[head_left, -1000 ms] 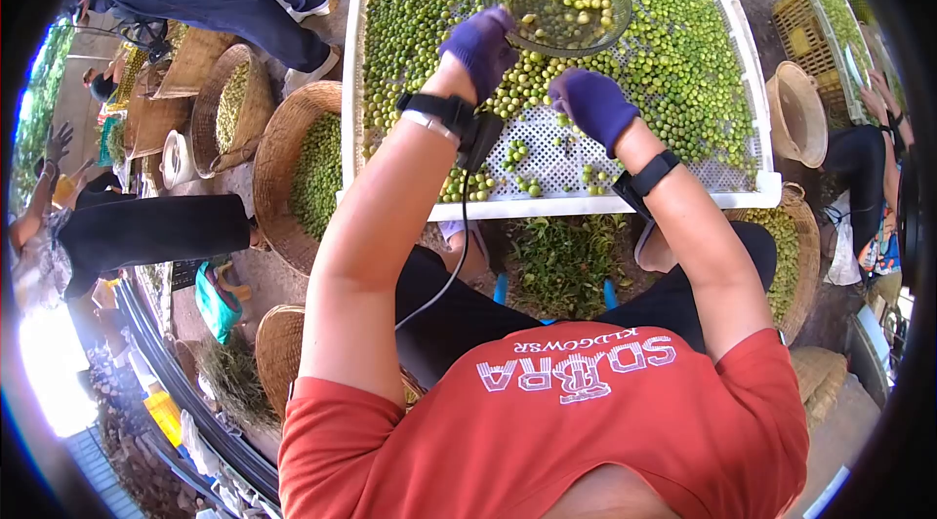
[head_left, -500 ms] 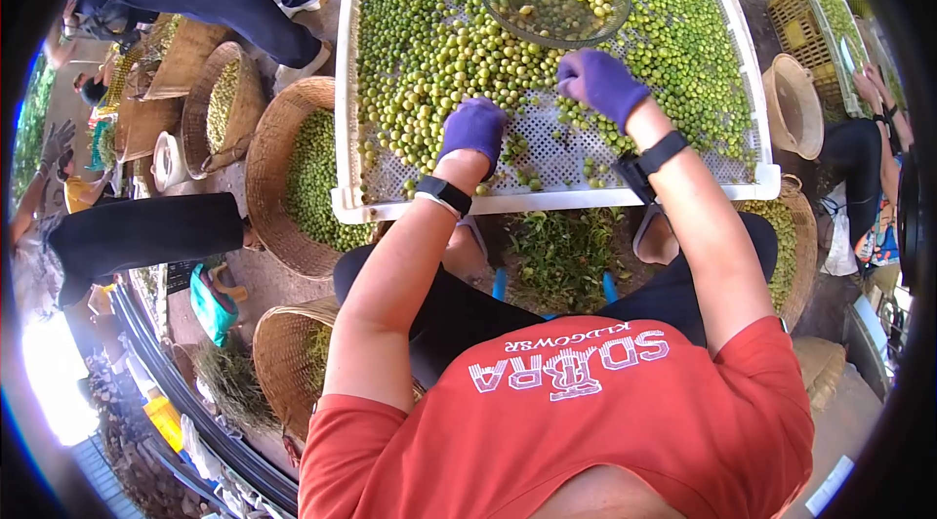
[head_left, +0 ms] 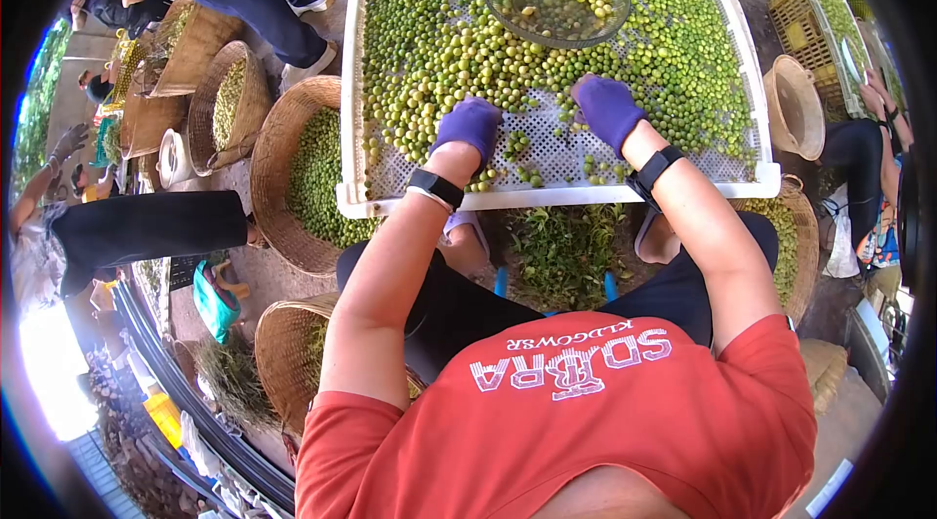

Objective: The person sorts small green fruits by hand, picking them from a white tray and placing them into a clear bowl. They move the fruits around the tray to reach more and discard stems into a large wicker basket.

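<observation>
A white perforated tray [head_left: 556, 195] holds many small round green fruits [head_left: 429, 17], with larger yellowish ones [head_left: 468, 56] gathered left of its middle. My left hand [head_left: 468, 132], in a purple glove, rests low over the tray against the edge of the larger fruits. Its fingers curl under, and what they hold, if anything, is hidden. My right hand [head_left: 609, 113], gloved the same, is bent down at the green fruits right of the middle. Its fingers are drawn together with their tips hidden. Beyond both hands, a clear glass bowl [head_left: 556, 29] with yellowish fruits inside sits on the fruits.
Wicker baskets [head_left: 268, 178] of green fruits stand at the left, and another [head_left: 805, 246] is by my right knee. A beige bucket [head_left: 793, 109] and a yellow crate [head_left: 791, 17] are at the right. Other people stand or sit on both sides.
My right hand has moved slightly right and down, away from the bowl. My left hand has shifted only a little. A bare patch of the tray shows between them.
</observation>
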The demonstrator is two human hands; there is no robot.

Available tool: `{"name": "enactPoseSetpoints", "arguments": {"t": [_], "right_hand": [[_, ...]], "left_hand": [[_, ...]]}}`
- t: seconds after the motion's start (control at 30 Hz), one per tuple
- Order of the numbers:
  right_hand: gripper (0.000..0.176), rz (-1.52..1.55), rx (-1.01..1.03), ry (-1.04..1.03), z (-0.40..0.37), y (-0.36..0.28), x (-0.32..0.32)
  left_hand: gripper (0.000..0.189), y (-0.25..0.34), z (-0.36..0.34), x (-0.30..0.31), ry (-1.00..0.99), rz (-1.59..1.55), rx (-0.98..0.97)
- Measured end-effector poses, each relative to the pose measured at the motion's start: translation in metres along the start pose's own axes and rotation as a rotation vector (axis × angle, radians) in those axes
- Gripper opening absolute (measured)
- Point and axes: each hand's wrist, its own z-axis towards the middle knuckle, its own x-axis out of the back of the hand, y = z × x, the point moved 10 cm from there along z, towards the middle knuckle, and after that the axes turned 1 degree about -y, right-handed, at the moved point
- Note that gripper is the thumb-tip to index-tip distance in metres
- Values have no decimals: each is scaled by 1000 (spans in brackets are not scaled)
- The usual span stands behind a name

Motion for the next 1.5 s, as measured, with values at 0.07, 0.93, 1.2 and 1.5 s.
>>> {"name": "enactPoseSetpoints", "arguments": {"t": [0.07, 0.93, 1.2, 1.5], "right_hand": [[15, 7, -8, 13, -1, 4, 2], [24, 171, 48, -49, 41, -20, -14], [22, 410, 68, 73, 22, -38, 30], [9, 457, 425, 180, 38, -162, 23]], "left_hand": [[29, 7, 0, 0, 34, -11, -20], [29, -20, -26, 20, -68, -289, 216], [8, -105, -65, 44, 39, -1136, 154], [32, -99, -80, 15, -202, -440, 336]]}}
